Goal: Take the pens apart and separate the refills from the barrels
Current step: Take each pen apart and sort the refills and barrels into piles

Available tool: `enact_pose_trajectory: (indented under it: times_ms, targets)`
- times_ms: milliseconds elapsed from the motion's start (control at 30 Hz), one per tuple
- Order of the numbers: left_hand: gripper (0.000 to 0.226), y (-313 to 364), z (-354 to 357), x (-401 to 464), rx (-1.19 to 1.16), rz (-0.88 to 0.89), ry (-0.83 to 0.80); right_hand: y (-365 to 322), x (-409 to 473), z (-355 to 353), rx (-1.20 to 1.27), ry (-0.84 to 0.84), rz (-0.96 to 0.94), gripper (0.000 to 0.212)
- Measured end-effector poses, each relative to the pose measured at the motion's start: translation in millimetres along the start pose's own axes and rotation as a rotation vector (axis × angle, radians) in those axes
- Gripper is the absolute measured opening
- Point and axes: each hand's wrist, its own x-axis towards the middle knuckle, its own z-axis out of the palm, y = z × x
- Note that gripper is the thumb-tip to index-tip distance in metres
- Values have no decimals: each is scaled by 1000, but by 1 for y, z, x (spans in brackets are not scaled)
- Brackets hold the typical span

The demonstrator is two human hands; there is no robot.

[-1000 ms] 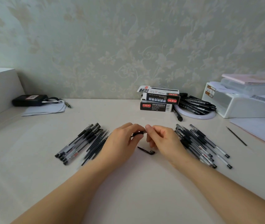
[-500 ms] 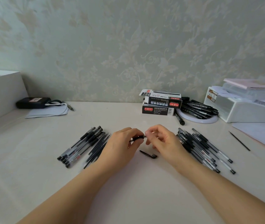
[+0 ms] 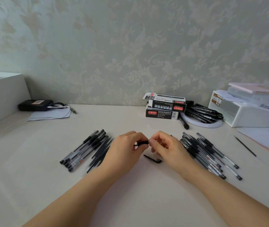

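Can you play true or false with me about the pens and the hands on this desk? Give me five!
1. Both hands hold one pen between them. True: the left hand grips the pen and the right hand pinches its end.
2. The black pen cap sits on top of the boxes. False: it lies on the desk just below the hands.
3. Two pen boxes are stacked near the wall. True.
4. The single thin refill lies to the left of the hands. False: it lies far right, near the papers.
5. There is a pile of pens right of the right hand. True.
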Motion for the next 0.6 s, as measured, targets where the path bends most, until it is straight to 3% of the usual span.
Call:
enact_pose_trajectory:
  times_ms: [200, 367, 600]
  targets:
    - [5, 1, 1, 0, 0, 23, 14, -3, 0, 2, 8, 52, 6, 44]
    - [5, 0, 2, 1, -14, -5, 22, -2, 0, 1, 30, 21, -11, 27]
    - [6, 1, 1, 2, -10, -29, 54, -1, 0, 0, -19, 32, 9, 30]
